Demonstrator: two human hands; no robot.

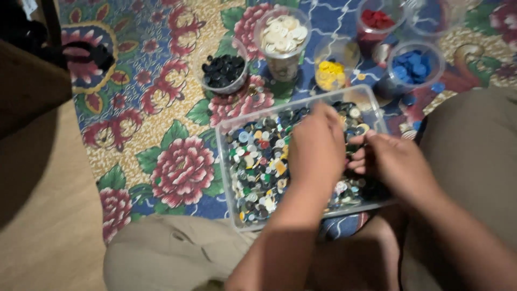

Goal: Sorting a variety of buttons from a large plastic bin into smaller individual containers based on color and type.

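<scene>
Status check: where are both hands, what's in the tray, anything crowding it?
Left hand and right hand both down in clear tray. Mixed buttons inside. Sorted cups behind, clear of hands.

Mixed buttons (258, 161) in clear tray (226, 161): blue, green, white, yellow, red. Cups sorted by colour: black (223, 70), cream (283, 33), yellow (329, 74), red (377, 19), blue (411, 66). Rug (161, 108) patterned with crimson flowers, green leaves (blue and mustard ground). Trousers (161, 253) noted as khaki.

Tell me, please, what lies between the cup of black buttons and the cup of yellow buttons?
In the head view, the cup of white buttons stands between the cup of black buttons and the cup of yellow buttons, on the floral rug.
</scene>
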